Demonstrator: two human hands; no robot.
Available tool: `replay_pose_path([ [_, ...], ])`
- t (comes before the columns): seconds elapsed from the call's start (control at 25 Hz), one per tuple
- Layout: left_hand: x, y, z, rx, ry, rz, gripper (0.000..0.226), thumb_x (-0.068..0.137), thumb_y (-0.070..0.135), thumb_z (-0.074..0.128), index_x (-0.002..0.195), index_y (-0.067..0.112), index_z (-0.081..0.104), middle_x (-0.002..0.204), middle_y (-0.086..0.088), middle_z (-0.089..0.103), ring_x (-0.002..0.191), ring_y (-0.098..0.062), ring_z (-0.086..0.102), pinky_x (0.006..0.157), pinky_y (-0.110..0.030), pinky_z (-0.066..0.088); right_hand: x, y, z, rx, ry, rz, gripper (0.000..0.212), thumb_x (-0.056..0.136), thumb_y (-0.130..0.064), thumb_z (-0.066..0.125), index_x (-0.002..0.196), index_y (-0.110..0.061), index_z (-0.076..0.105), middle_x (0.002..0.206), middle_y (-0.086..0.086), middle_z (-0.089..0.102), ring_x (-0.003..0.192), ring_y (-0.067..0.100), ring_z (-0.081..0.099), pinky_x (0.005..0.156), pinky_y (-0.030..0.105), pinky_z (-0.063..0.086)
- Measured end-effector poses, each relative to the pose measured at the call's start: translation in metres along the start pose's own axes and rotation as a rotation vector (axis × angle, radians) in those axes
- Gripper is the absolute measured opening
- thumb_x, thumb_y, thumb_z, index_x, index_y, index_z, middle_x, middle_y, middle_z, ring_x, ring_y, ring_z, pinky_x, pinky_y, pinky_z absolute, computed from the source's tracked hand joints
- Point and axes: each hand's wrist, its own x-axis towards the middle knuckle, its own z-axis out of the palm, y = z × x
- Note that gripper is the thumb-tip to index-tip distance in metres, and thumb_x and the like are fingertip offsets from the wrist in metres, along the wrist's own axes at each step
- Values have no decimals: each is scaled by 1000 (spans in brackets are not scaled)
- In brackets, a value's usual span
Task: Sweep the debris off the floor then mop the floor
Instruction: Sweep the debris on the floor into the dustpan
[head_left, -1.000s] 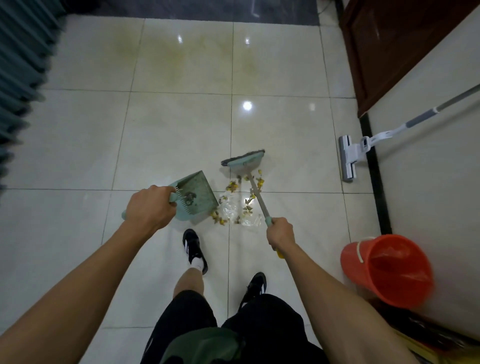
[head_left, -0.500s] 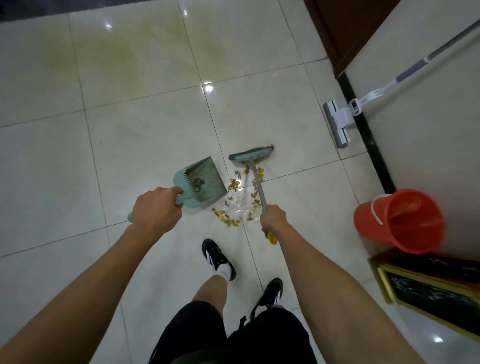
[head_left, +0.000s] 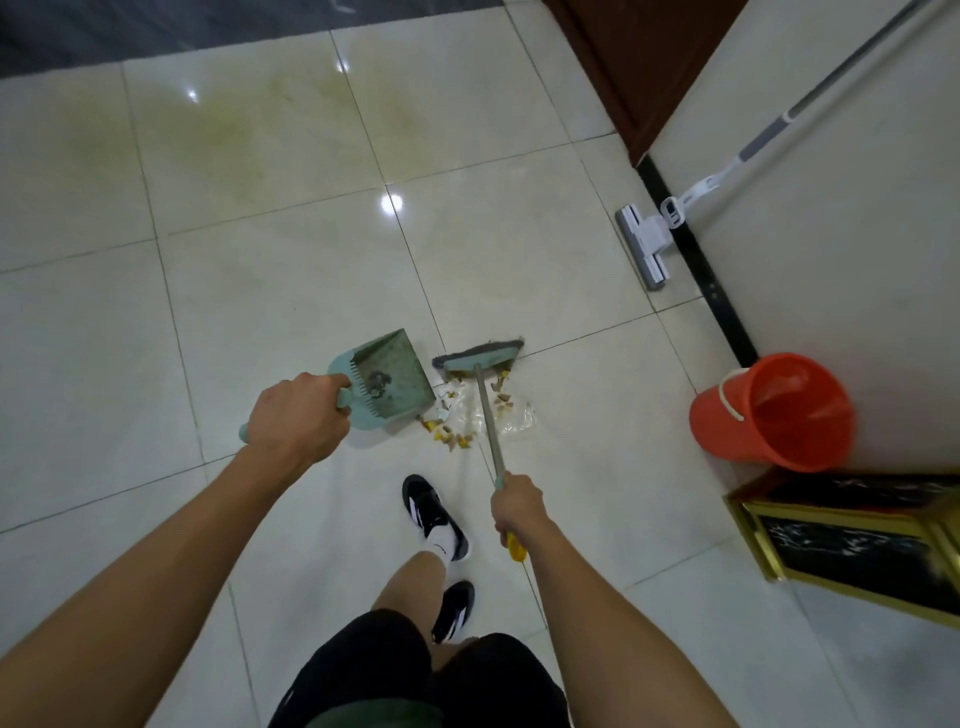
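Our left hand (head_left: 298, 423) is curled tight round the handle of the pale green plastic dustpan (head_left: 387, 382), whose mouth faces the debris; a little grey clump already lies in it. Our right hand (head_left: 519, 506) grips the thin metal handle of the small green hand broom (head_left: 480, 358), whose bristle head sits on the far side of the pile. The yellow-brown scraps and crumpled clear plastic wrap (head_left: 475, 418) lie on the glossy cream floor tiles (head_left: 260, 260), between broom head and pan, just beside the pan's lip.

We judge the risks thus: if the pan's lip is not flat on the tile, scraps slide under it. A quick stroke may scatter the light pieces sideways past the pan. The wrap could snag in the bristles. The white flat mop (head_left: 647, 241) and orange plastic bucket (head_left: 774, 413) wait by the wall.
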Motion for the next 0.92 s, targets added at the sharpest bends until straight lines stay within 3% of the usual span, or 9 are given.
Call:
replay_pose_path([
  [0.12,-39,-8,9,-9,16,14,20,90,27,58,107,29,68,82,-2,67,69,-26,63,68,-35,56,-29,25,12,35,-7,13,38,91,-4,41,124,-3,60,103,17,67,81,31,66,57,31,53],
  [0.24,-74,-10,15,3,28,20,18,90,26,57,105,28,68,79,0,65,66,-24,62,67,-37,58,-55,48,22,139,27,15,39,89,0,40,121,-5,63,85,13,64,61,28,61,45,31,51],
  [0.52,-111,-19,21,26,25,34,16,89,28,57,101,27,68,75,2,62,63,-21,60,65,-35,58,-90,83,35,252,126,-64,44,91,2,40,126,-9,63,91,18,68,59,28,61,42,29,51],
  [0.68,-113,-21,23,34,4,55,18,92,29,55,105,28,68,78,1,64,66,-22,62,65,-34,57,-93,89,47,289,203,-3,31,94,-11,52,124,-14,59,105,12,64,81,29,66,64,41,61],
  [0.8,-107,-24,28,46,-28,57,19,91,28,55,107,29,67,81,1,64,68,-23,63,67,-34,57,-93,84,49,504,-17,62,20,91,-5,62,108,3,56,84,14,52,60,24,53,52,32,51],
  [0.92,-97,-29,32,58,-57,70,21,92,28,53,108,30,66,84,0,66,71,-23,63,68,-34,56,-82,72,41,510,57,40,19,89,-4,62,105,6,60,74,14,54,52,23,51,48,29,47],
])
